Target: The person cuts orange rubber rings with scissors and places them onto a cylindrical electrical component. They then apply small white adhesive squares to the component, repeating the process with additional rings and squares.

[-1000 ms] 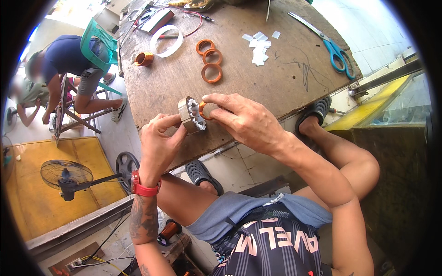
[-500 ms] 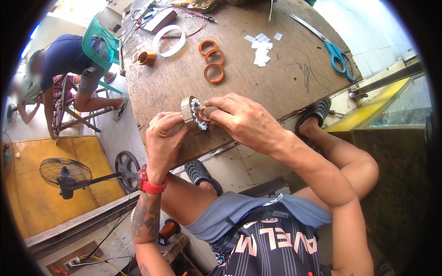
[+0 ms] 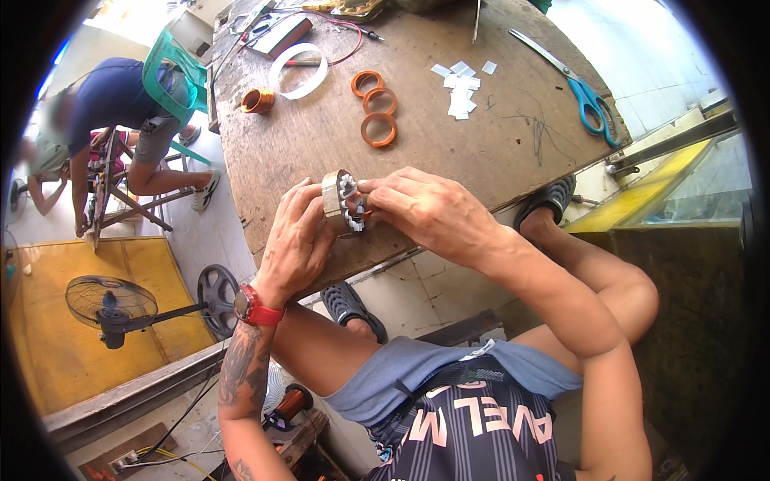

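Above the near edge of the wooden table, a motor stator (image 3: 334, 205) stands on its side, a metal ring with white insulating slips in its slots. My left hand (image 3: 298, 236) is closed around its outer left side. My right hand (image 3: 429, 210) pinches a copper wire coil (image 3: 366, 213) at the stator's open face, its fingers reaching toward the bore; the fingers hide most of the coil. Farther off on the table lie three orange copper coils (image 3: 378, 129) in a row. Right of them is a loose group of white paper slips (image 3: 460, 102).
Blue-handled scissors (image 3: 592, 108) lie at the table's right side. At the back left are a white ring (image 3: 277, 76), a copper coil roll (image 3: 257, 101) and a meter with red leads (image 3: 281, 37). A fan (image 3: 112, 309) stands left; beyond it a person (image 3: 120, 100) bends over.
My left hand has shifted its hold lower on the stator. My right fingers have moved slightly, and the coil now shows less, closer against the stator's face.
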{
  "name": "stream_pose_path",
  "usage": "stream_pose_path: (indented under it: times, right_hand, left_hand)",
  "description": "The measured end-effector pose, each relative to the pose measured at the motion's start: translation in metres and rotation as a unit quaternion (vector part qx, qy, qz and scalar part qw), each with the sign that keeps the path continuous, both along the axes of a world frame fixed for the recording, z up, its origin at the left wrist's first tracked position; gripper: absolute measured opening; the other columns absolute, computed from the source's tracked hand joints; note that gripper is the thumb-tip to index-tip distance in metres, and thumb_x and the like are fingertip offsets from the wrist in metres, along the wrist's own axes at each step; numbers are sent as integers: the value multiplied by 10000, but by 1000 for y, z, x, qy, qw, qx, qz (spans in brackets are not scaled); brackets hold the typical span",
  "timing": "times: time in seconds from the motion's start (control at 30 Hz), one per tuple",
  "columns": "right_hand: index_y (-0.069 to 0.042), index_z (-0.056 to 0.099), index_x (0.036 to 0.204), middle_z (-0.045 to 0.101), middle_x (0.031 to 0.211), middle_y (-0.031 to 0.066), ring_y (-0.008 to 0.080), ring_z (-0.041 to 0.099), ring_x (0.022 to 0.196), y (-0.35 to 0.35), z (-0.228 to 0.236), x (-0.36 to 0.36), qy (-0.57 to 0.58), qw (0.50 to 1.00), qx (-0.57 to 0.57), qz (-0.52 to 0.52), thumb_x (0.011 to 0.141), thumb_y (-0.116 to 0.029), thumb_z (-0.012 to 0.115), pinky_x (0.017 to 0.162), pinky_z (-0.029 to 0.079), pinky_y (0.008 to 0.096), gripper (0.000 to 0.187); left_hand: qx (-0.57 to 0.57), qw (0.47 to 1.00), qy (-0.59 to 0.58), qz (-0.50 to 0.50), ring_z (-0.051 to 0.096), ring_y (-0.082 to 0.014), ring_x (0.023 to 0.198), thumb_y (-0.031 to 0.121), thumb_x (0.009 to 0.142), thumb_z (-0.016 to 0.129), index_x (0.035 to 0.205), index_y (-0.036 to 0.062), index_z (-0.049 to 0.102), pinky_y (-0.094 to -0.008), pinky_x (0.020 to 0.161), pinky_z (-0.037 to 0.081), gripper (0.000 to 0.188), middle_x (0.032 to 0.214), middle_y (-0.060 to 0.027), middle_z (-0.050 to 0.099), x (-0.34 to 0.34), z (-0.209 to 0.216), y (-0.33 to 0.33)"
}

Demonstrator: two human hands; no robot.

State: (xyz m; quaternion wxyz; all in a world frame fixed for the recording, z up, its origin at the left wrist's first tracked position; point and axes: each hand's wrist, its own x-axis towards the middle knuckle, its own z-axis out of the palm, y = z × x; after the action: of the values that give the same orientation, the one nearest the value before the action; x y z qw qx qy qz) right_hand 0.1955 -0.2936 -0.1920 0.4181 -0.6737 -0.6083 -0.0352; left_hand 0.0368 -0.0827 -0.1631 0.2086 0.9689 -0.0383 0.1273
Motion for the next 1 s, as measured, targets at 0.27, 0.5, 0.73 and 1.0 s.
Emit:
stream_pose_path:
  times: [0.27, 0.5, 0.73, 1.0]
  right_hand:
    - [-47, 716, 1169, 761, 1149, 106, 263, 712, 1078, 1, -4, -3, -32, 999, 7, -7, 991, -142, 681, 949, 604, 368, 205]
    - [-58, 777, 1075, 772, 1143, 94, 266, 703, 1083, 3, -1, -13, 79, 996, 17, -27, 951, -143, 734, 961, 591, 385, 156]
    - [-56, 786, 1088, 765, 1179, 90, 281, 688, 1116, 3, 4, -14, 114, 993, 6, -19, 940, -120, 725, 995, 572, 398, 174]
    - [-143, 725, 1359, 667, 1378, 116, 302, 643, 1237, -19, 1, -13, -150, 987, -46, -32, 918, -108, 716, 1147, 503, 455, 443]
  left_hand:
    - [11, 1000, -16, -4, 595, -466, 1245, -48, 800, 679, 1255, -20, 616, -532, 1088, 495, 461, 1272, -208, 655, 2, -5, 3]
    - [-20, 997, -40, 66, 626, -372, 1236, 7, 881, 740, 1156, 11, 704, -488, 1074, 508, 277, 1250, -159, 705, -8, 2, -15]
    - [-217, 959, 33, 179, 604, -321, 1232, 19, 931, 728, 1163, 16, 713, -421, 1090, 474, 232, 1266, -134, 705, -17, 1, -23]
    - [-29, 995, -31, 89, 678, -354, 1283, -30, 905, 751, 1102, 27, 724, -442, 1052, 552, 207, 1252, -131, 765, -21, 0, -18]
